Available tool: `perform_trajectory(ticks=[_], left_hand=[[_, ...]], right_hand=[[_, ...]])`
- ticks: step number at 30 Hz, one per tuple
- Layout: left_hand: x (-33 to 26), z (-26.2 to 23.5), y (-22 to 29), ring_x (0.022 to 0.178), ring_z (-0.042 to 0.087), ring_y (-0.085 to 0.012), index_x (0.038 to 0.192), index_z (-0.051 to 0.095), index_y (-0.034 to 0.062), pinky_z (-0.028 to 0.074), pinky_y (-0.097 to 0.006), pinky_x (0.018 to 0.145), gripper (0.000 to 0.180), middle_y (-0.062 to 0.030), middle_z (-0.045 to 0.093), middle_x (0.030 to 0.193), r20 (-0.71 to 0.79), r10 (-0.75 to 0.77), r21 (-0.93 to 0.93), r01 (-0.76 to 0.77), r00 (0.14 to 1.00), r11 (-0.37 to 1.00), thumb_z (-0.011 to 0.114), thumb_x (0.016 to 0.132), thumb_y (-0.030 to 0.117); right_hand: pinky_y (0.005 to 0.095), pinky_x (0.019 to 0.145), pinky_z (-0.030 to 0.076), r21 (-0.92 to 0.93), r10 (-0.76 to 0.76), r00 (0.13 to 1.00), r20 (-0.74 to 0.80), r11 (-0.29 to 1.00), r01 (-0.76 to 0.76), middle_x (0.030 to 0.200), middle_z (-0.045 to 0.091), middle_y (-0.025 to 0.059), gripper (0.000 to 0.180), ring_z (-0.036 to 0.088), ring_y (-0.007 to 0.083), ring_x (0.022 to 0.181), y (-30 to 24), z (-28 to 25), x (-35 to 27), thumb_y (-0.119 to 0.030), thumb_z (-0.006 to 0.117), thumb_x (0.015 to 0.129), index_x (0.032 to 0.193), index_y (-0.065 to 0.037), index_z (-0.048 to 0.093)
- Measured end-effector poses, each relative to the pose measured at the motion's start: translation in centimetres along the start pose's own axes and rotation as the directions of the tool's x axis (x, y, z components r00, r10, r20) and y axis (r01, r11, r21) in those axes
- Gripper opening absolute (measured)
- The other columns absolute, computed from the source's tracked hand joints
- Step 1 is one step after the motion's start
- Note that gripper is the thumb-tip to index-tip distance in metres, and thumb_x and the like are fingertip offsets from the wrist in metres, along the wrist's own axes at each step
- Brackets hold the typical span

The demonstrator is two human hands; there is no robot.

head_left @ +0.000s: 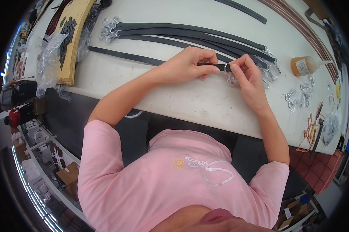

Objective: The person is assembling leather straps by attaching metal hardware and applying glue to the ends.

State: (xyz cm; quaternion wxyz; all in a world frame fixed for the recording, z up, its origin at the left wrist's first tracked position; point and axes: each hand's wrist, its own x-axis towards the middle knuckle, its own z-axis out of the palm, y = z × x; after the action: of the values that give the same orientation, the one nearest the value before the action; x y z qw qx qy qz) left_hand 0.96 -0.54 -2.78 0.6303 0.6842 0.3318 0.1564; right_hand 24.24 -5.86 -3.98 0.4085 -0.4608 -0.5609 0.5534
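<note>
A black strap [221, 67] is stretched between my two hands above the front part of the table. My left hand [184, 66] is closed on it, thumb and fingers pinching. At the strap's end, my right hand [250, 78] is closed too, its thumb and index finger at a small dark loop with a shiny metal edge. Clear plastic wrap [231, 79] hangs just below that end. Left of my left hand lies a length of black strap [124, 55]; whether it is the same strap is hidden by the hand. Just beyond, a bundle of black straps [182, 31] has plastic-wrapped metal fittings.
A glue-like bottle [306, 66] with amber liquid stands at the right. Near it lie wrapped metal clasps [294, 98] and orange-handled tools [310, 131]. At the left is a yellow board [69, 73] with small black pieces [67, 36] and plastic bags [50, 58]. Brown strips [306, 29] lie far right.
</note>
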Motion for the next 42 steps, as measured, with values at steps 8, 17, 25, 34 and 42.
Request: perform_trajectory(ticks=[8, 17, 25, 34, 42], left_hand=[[0.6, 1.5, -0.1, 0.058, 0.039, -0.0055, 0.072, 0.058, 0.0035, 0.033, -0.025, 0.052, 0.042, 0.0015, 0.054, 0.064, -0.236, -0.050, -0.039, 0.042, 0.970, 0.998, 0.062, 0.101, 0.034], [0.2, -0.3, 0.5, 0.058, 0.052, -0.0035, 0.085, 0.065, 0.0070, 0.039, -0.020, 0.054, 0.031, 0.0019, 0.061, 0.070, 0.005, -0.049, -0.130, 0.049, 0.999, 0.990, 0.060, 0.103, 0.031], [-0.2, -0.5, 0.6, 0.067, 0.058, -0.0060, 0.088, 0.064, 0.0042, 0.045, -0.022, 0.062, 0.025, 0.0004, 0.063, 0.076, 0.025, -0.074, -0.292, 0.079, 0.997, 0.953, 0.062, 0.101, 0.026], [0.4, 1.5, -0.8, 0.062, 0.052, -0.0059, 0.074, 0.061, 0.0040, 0.042, -0.024, 0.056, 0.040, 0.0027, 0.053, 0.066, -0.315, 0.011, 0.065, 0.010, 0.949, 0.998, 0.060, 0.102, 0.033], [0.1, -1.3, -0.2, 0.068, 0.059, -0.0038, 0.087, 0.066, 0.0058, 0.053, -0.021, 0.066, 0.024, 0.0007, 0.064, 0.076, -0.439, 0.132, -0.091, -0.191, 0.889, 0.977, 0.063, 0.101, 0.025]], right_hand=[[0.0210, 0.076, 0.042, 0.001, -0.055, 0.998, 0.039, 0.998, 0.055, 0.091, 0.057, -0.0021, 0.012, 0.052, 0.0037, 0.085, -0.7, 0.8, -0.6, -0.012, 0.057, 0.103, 0.097, -0.004, 0.052], [0.0215, 0.076, 0.042, -0.028, -0.061, 0.998, -0.007, 0.998, 0.061, 0.090, 0.057, -0.0019, 0.011, 0.052, 0.0045, 0.085, 0.0, 0.7, -0.2, -0.012, 0.058, 0.103, 0.098, -0.003, 0.054], [0.0233, 0.075, 0.045, -0.123, -0.094, 0.995, -0.029, 0.988, 0.089, 0.088, 0.059, 0.0001, 0.009, 0.054, 0.0060, 0.081, 0.2, 0.6, -0.3, -0.009, 0.058, 0.102, 0.098, -0.001, 0.055], [0.0275, 0.082, 0.048, -0.230, -0.220, 0.975, -0.004, 0.950, 0.213, 0.093, 0.065, 0.0057, 0.007, 0.060, 0.0121, 0.085, -0.2, 1.1, -0.5, -0.005, 0.060, 0.099, 0.098, 0.001, 0.056], [0.0267, 0.084, 0.048, -0.213, -0.191, 0.979, -0.066, 0.962, 0.173, 0.096, 0.065, 0.0053, 0.008, 0.060, 0.0111, 0.089, -0.4, 0.2, -0.5, -0.008, 0.060, 0.100, 0.099, 0.000, 0.058]])
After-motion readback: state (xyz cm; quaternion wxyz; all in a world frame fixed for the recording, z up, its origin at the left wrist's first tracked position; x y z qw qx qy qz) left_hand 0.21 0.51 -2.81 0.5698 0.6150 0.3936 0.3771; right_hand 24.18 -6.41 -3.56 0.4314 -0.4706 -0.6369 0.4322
